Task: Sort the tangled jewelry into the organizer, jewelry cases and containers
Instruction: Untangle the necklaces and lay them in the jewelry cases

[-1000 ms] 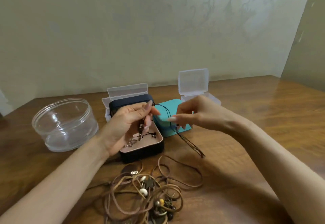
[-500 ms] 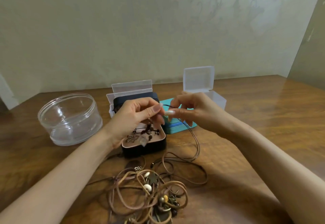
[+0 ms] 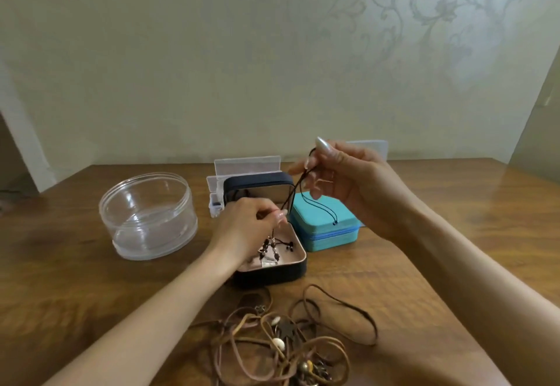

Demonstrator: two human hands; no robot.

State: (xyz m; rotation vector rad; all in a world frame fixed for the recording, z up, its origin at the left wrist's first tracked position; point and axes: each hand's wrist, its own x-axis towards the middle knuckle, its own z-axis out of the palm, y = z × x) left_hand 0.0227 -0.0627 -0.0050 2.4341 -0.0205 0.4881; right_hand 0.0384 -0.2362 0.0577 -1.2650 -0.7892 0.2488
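Note:
A dark cord necklace (image 3: 298, 187) stretches between my two hands. My right hand (image 3: 342, 173) pinches its upper loop above the teal case (image 3: 324, 226). My left hand (image 3: 247, 219) pinches the lower end over the open black jewelry case (image 3: 272, 272), where the beaded pendants (image 3: 269, 247) hang into the pink tray. A tangle of brown leather cords and beads (image 3: 288, 343) lies on the table near me.
A clear round container (image 3: 148, 216) stands at the left. Clear plastic organizer boxes (image 3: 247, 167) with raised lids sit behind the cases; another (image 3: 371, 146) shows behind my right hand. The wooden table (image 3: 439, 219) meets a wall at the back.
My right hand has risen with the cord's loop, pulling it taut. My left hand has dropped toward the black case, lowering the beaded end into its tray.

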